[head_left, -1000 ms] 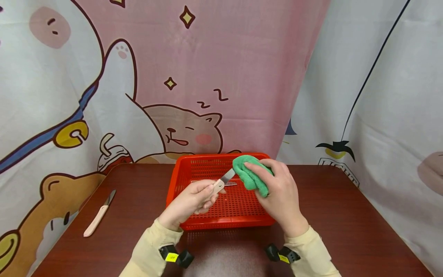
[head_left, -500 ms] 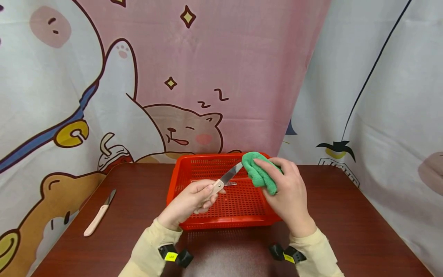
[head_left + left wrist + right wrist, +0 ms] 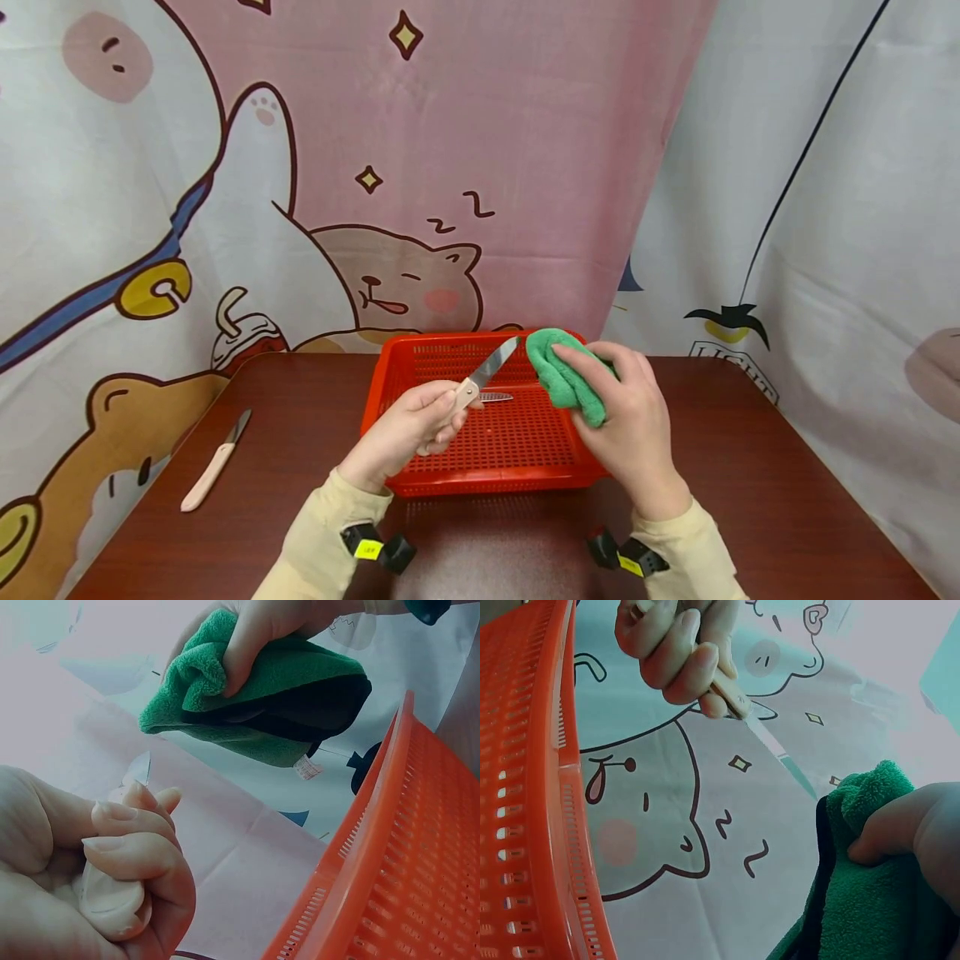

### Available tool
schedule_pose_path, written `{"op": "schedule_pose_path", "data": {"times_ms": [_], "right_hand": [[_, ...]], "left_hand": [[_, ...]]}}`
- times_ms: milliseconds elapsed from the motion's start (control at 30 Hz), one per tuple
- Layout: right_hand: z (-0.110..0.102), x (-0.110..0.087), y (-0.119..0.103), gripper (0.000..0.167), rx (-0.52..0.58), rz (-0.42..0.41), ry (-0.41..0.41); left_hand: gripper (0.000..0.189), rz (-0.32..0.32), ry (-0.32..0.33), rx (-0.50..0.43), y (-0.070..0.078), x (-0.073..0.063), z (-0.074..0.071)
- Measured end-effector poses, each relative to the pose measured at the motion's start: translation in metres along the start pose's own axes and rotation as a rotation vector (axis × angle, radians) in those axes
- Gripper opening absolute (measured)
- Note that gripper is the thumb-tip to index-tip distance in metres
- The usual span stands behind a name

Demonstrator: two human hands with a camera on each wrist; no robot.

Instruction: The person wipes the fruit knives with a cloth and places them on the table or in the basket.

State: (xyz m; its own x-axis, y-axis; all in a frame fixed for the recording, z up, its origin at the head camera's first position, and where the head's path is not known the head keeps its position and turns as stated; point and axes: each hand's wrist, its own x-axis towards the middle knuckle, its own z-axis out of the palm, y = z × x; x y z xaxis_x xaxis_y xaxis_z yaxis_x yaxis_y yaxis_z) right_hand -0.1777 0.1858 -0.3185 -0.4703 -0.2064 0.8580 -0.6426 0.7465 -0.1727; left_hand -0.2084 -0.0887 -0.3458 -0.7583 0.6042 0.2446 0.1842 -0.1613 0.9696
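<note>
My left hand [image 3: 420, 425] grips a knife [image 3: 493, 363] by its pale handle, and the blade points up and to the right above the basket. In the left wrist view the fingers [image 3: 142, 859] curl round the handle's end. My right hand [image 3: 626, 417] holds a folded green cloth [image 3: 562, 379], pinched between thumb and fingers. Cloth and blade tip are a little apart in the head view. In the right wrist view the whole knife blade [image 3: 780, 756] shows bare, its tip close to the cloth [image 3: 877, 900].
Below the hands stands a red perforated basket [image 3: 495, 482], with another knife [image 3: 497, 397] lying in it, its handle hidden by my left hand. A further knife [image 3: 217, 462] with a pale handle lies on the brown table [image 3: 300, 392] at left. A printed curtain [image 3: 525, 167] hangs behind.
The right hand and cloth have moved right, off the blade, which now shows down to its tip. The knife in my left hand has tilted a little more upright.
</note>
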Motion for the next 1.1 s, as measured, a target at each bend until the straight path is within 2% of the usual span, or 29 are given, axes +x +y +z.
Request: {"op": "schedule_pose_path", "data": {"times_ms": [300, 567, 767, 1100], "right_hand": [[0.005, -0.001, -0.008, 0.06, 0.034, -0.062, 0.007], [0.012, -0.004, -0.019, 0.064, 0.059, -0.091, -0.046], [0.019, -0.005, -0.026, 0.062, 0.083, -0.117, -0.067], [0.026, -0.007, -0.032, 0.064, 0.082, -0.107, -0.124]], "left_hand": [[0.03, -0.025, 0.03, -0.024, 0.0, 0.002, 0.0], [0.027, -0.039, 0.039, -0.062, 0.001, 0.006, 0.003], [0.023, -0.034, 0.029, -0.046, 0.0, 0.01, 0.005], [0.033, -0.021, 0.018, -0.007, 0.0, 0.01, 0.01]]}}
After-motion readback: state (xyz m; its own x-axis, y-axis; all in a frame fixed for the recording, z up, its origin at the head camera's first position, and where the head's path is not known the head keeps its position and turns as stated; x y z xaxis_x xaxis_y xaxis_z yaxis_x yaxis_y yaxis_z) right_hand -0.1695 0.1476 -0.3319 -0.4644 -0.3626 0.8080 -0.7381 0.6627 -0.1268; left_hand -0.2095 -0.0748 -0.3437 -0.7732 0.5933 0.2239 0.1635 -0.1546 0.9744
